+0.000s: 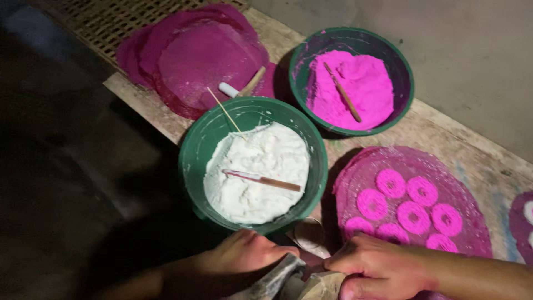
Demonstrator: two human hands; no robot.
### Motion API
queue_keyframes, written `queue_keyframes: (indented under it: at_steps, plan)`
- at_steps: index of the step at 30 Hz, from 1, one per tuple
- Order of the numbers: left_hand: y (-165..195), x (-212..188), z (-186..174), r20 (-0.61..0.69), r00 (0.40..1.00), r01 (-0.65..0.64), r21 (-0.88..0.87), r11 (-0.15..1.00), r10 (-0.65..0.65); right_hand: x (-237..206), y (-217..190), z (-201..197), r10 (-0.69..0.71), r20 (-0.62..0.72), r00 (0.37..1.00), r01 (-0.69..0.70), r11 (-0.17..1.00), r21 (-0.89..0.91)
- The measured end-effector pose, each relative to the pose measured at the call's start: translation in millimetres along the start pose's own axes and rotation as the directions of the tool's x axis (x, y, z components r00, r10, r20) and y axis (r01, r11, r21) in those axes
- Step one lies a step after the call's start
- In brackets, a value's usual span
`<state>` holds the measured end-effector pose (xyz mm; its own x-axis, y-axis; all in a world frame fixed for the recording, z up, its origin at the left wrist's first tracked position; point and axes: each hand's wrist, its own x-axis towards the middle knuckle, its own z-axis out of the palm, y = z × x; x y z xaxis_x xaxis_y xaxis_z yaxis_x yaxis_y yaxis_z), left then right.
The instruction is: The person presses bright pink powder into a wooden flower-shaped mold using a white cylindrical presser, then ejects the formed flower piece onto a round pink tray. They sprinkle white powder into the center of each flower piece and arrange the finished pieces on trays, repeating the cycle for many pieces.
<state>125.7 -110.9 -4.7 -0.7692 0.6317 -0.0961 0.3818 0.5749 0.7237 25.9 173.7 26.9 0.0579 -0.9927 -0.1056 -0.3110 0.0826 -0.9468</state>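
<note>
**Both hands closed on a crumpled bag at the near edge**

Left hand [244, 253]: fingers curled down and closed over the top of a greyish crumpled bag [283, 280], knuckles up. Right hand [375, 264]: fingers folded in, gripping the same bag from the other side. The two hands sit just apart, bag bunched between them at the bottom of the frame. What the bag contains cannot be told.

Just beyond the fingertips, a small round cup-like object [309, 233], partly hidden and dim.

Directly above the left hand: green bowl [191, 161] of white paste, a flat stick [262, 179] lying on the paste, a thin skewer [225, 113] leaning at its far rim. Above the right hand, near: purple round mat [355, 175] on the wooden tabletop [433, 125], carrying pink dough rings [413, 214] set close together.

Further off: second green bowl [408, 72] heaped with pink dough, a stick [342, 91] resting across it. Far left: stack of purple mats [194, 55] with a white-tipped tool [241, 87] on it.
</note>
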Motion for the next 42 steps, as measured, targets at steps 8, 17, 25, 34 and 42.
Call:
queue_keyframes:
  at_steps: [8, 17, 25, 34, 42]
  plan:
    - [-136.4, -40.3, -45.7, -0.105, 0.993, 0.001, -0.458, 0.889, -0.055, 19.1, 19.7, -44.3, -0.144, -0.182, 0.973, 0.012, 0.814, -0.58]
    - [-205.9, -10.0, 26.4, -0.013, 0.978, 0.014, -0.992, -0.128, 0.209, 84.6, 45.3, -133.0, -0.488, -0.065, 0.871, -0.151, -0.14, -0.979]
    - [-280.9, -17.0, 8.0, -0.849, 0.459, 0.021, -0.285, 0.958, -0.263, 171.5, 173.1, -50.0, 0.283, -0.616, 0.735, -0.645, 0.57, -0.509]
    - [-284.2, -32.8, 10.0, -0.943, 0.317, 0.233, -0.028, 0.972, -0.103, 203.4, 184.3, -63.4, 0.367, -0.496, 0.787, -0.61, 0.34, -0.715]
    - [-294.0, -31.1, 14.0, -0.94, 0.304, 0.198, -0.097, 0.975, -0.155, 297.3, 170.2, -54.3, 0.342, -0.303, 0.89, -0.427, 0.385, -0.819]
